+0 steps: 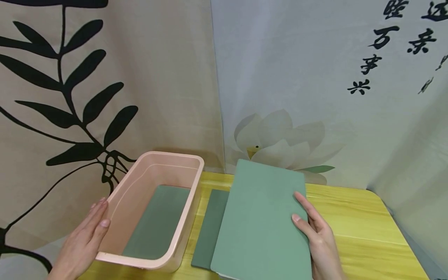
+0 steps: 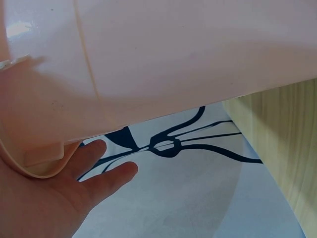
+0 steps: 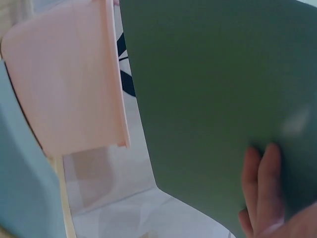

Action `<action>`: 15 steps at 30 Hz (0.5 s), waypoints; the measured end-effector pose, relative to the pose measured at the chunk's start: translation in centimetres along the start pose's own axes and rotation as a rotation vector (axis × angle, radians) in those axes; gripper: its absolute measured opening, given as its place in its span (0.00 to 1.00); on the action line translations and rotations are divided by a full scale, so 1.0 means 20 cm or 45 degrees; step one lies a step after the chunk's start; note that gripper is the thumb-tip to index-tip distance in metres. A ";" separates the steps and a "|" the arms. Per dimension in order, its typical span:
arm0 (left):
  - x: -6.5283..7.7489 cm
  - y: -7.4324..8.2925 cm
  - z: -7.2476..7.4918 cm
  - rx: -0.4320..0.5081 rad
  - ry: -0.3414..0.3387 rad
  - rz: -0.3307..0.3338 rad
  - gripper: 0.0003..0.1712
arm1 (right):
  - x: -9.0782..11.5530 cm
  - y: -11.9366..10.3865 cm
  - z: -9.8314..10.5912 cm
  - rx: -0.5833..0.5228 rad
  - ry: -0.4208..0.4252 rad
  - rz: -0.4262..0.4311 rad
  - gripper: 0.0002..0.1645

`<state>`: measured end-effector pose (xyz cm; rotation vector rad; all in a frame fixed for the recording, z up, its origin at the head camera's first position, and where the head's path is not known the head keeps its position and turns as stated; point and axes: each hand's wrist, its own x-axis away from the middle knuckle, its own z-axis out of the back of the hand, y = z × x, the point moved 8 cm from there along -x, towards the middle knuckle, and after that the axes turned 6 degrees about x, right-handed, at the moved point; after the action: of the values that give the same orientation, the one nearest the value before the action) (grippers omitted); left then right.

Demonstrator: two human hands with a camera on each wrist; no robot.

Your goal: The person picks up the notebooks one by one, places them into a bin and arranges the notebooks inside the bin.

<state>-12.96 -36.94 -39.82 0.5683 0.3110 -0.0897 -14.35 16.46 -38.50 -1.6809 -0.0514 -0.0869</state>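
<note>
A pink plastic bin (image 1: 194,202) stands on the table at the left, with a green notebook (image 1: 161,221) lying flat inside. Against the bin's left rim rests my left hand (image 1: 82,237), its fingers extended; the left wrist view shows fingers (image 2: 111,186) along the outside, below the rim corner. My right hand (image 1: 320,237) grips a green-covered notebook (image 1: 262,221) by its right edge, thumb and a finger on the upper face. Other fingers (image 3: 267,183) press its opposite face in the right wrist view. Partly hidden beneath it, another green notebook (image 1: 210,229) lies on the table.
The yellow wood-grain table (image 1: 371,229) extends to the right of the held notebook and ends at a rounded far corner. Behind it hangs a pale curtain (image 1: 168,77) printed with dark leaves, a flower and black characters.
</note>
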 end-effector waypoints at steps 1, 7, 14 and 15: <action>0.00 0.00 0.00 0.000 -0.001 0.001 0.32 | 0.00 -0.01 -0.01 -0.015 -0.007 0.006 0.34; 0.00 0.00 0.00 0.010 0.018 -0.024 0.32 | -0.02 -0.03 -0.11 -0.081 -0.053 -0.002 0.34; 0.00 0.01 0.00 0.014 0.030 -0.031 0.32 | -0.03 -0.06 -0.24 -0.180 -0.102 -0.003 0.34; 0.00 0.01 0.00 0.013 0.029 -0.030 0.32 | -0.04 -0.06 -0.26 -0.196 -0.107 0.004 0.34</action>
<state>-12.98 -36.84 -39.68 0.5761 0.3397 -0.1079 -15.33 11.52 -36.78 -1.8382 -0.1076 -0.0183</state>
